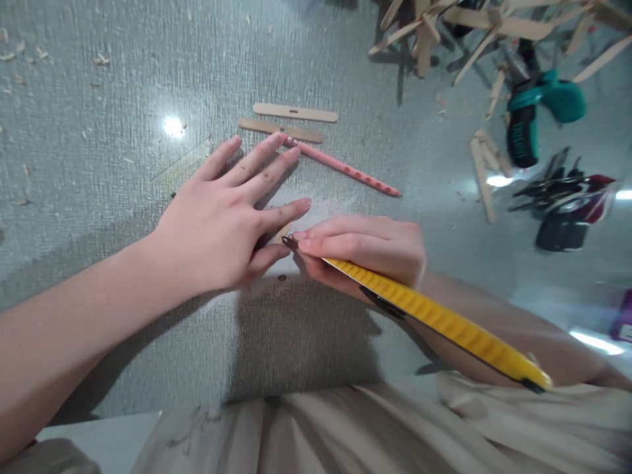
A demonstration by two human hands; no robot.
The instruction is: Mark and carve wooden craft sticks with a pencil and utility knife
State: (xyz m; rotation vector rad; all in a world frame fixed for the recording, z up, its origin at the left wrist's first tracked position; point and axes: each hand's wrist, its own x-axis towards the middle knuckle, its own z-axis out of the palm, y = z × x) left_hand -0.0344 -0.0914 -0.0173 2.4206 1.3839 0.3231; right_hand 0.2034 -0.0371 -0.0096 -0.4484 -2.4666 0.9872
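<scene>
My left hand (232,210) lies flat on the grey table with its fingers spread, pressing on something mostly hidden beneath; a sliver of light wood shows by the thumb. My right hand (365,250) is closed round a yellow utility knife (434,316), whose dark tip meets the table right beside my left thumb. A pink pencil (345,168) lies just beyond my left fingertips. Two flat wooden sticks (295,112) lie past the pencil, side by side.
A pile of wooden sticks (474,26) sits at the far right. A teal glue gun (533,112), loose sticks (484,171) and dark pliers-like tools (567,204) lie on the right. Wood chips (29,56) scatter at the far left. The table's near edge runs above my lap.
</scene>
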